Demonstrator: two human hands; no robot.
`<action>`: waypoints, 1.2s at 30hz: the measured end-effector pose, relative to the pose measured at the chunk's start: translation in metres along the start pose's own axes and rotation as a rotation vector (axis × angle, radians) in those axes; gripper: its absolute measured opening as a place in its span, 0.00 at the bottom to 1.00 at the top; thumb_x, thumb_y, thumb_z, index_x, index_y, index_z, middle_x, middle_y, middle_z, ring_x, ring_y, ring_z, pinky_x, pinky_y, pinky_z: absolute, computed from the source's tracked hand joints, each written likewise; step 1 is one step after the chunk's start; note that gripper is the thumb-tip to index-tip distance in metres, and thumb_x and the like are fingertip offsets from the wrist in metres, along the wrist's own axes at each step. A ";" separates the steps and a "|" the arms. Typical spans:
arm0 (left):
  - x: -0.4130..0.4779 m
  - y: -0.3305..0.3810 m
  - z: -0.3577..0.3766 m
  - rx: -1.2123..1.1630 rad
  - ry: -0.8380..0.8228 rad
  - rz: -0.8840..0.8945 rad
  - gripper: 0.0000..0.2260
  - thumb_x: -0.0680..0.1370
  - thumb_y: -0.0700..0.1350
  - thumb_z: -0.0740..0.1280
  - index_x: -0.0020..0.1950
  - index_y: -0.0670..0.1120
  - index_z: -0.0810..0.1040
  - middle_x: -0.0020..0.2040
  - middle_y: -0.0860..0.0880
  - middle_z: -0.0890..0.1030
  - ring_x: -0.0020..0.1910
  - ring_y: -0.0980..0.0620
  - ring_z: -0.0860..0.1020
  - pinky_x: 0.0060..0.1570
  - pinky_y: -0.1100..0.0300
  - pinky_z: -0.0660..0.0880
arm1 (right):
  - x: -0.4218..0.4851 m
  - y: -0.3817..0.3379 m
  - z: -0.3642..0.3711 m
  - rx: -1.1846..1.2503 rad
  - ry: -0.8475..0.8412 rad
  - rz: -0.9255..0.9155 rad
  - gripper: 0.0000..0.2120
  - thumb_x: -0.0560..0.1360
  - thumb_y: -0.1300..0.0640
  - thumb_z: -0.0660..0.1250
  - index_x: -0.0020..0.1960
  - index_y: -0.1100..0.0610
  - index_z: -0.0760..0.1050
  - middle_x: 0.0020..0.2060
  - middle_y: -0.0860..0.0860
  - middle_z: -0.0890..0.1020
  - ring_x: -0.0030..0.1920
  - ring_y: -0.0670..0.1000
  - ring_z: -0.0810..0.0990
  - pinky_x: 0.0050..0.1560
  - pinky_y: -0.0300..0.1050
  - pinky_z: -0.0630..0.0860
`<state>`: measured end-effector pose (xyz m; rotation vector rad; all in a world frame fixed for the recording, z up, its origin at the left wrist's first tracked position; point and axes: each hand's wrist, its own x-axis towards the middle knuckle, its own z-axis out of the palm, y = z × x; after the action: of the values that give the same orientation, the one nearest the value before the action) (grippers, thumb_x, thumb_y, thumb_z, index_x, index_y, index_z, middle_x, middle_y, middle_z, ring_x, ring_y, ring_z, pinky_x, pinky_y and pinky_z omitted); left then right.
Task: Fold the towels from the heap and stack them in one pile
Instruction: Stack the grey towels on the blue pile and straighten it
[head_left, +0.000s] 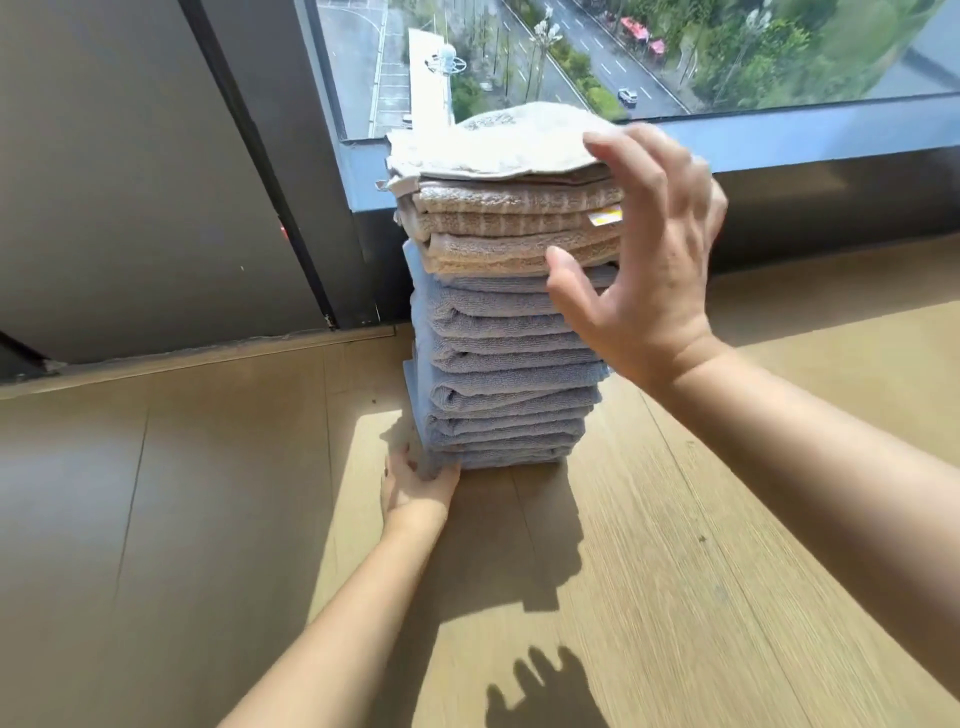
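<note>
The sunlit wooden floor (675, 571) bears 1 tall pile of folded towels (509, 364), standing upright.

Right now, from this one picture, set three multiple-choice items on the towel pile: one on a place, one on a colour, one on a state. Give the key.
1. Where is the left hand?
A) on top of the pile
B) at the foot of the pile, on the floor
C) in the air, away from it

2. What colour are the lower towels?
A) blue-grey
B) red
C) green

3. How is the right hand?
A) clenched in a fist
B) flat on the floor
C) open, fingers spread

Key: 1 B, it touches the bottom towels at the near left corner. 2 A, the beige towels lie only above them. 3 C, its fingers are spread beside the pile's upper part.
</note>
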<state>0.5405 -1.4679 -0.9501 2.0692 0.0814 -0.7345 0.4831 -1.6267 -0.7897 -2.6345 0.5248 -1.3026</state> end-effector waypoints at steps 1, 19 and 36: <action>-0.004 -0.001 -0.004 -0.007 0.041 0.026 0.16 0.73 0.44 0.69 0.58 0.43 0.71 0.54 0.43 0.76 0.56 0.42 0.75 0.53 0.58 0.70 | -0.019 0.006 -0.001 0.054 0.037 0.127 0.27 0.66 0.50 0.61 0.64 0.54 0.63 0.58 0.60 0.74 0.58 0.51 0.66 0.61 0.50 0.64; 0.005 0.041 0.006 0.673 -0.591 0.320 0.31 0.78 0.52 0.61 0.76 0.51 0.49 0.77 0.51 0.49 0.76 0.52 0.51 0.71 0.63 0.52 | -0.088 0.033 0.069 0.317 -0.578 0.783 0.37 0.74 0.65 0.61 0.75 0.49 0.46 0.71 0.58 0.56 0.69 0.57 0.62 0.63 0.44 0.66; 0.001 -0.058 -0.056 1.212 -0.580 0.341 0.31 0.76 0.51 0.61 0.76 0.54 0.50 0.77 0.48 0.41 0.76 0.43 0.40 0.72 0.47 0.58 | -0.160 0.004 0.043 0.097 -0.979 0.883 0.38 0.75 0.63 0.61 0.75 0.43 0.43 0.75 0.58 0.47 0.72 0.60 0.60 0.60 0.41 0.64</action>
<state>0.5490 -1.3902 -0.9709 2.7008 -1.2914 -1.3101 0.4263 -1.5707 -0.9348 -2.1063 1.1453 0.2080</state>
